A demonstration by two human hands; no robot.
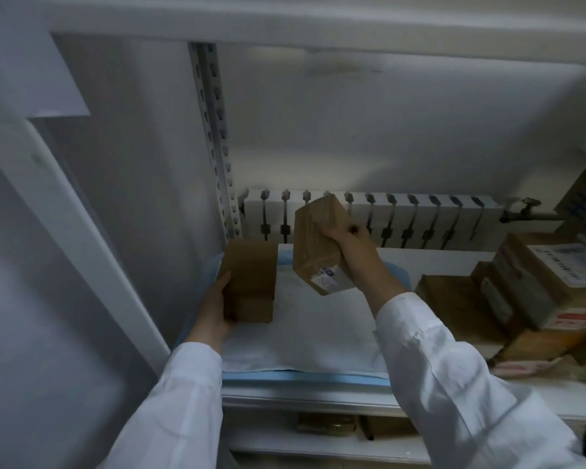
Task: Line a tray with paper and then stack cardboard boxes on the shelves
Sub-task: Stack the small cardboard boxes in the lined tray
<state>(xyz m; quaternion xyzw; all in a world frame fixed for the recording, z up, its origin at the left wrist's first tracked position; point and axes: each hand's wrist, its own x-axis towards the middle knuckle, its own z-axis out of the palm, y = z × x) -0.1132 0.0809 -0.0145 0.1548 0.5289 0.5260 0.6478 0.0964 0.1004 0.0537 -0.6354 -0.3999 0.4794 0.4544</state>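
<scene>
A blue tray [305, 379] lined with white paper [312, 333] lies on the white shelf [539, 397]. A brown cardboard box [251, 275] stands on the paper at the tray's left side, and my left hand [215, 313] grips its near left corner. My right hand [356, 247] holds a second brown cardboard box [315, 242] with a white label, tilted in the air above the tray's far middle.
A pile of several cardboard boxes [535, 292] fills the shelf's right side. A white radiator [403, 214] runs along the wall behind. A perforated metal upright [213, 137] stands at the shelf's left. A lower shelf [318, 445] shows below.
</scene>
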